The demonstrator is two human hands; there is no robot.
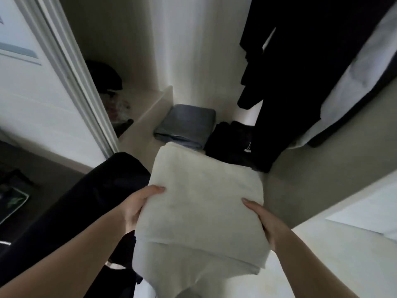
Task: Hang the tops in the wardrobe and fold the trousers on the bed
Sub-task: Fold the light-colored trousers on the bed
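Observation:
I hold a folded cream-white pair of trousers (204, 203) flat in front of me, at the open wardrobe. My left hand (139, 205) grips its left edge, thumb on top. My right hand (264, 220) grips its right edge the same way. On the wardrobe floor (139, 143) just beyond lie a folded grey-blue garment (184, 125) and a folded black garment (232, 140). Dark tops (285, 61) hang at the upper right inside the wardrobe. A black garment (92, 190) drapes below my left forearm.
The white wardrobe door (43, 93) stands open at the left. A raised shelf (146, 100) inside holds a dark cap and some small items. White bedding (322, 265) lies at the lower right. Beige floor (322, 168) shows to the right.

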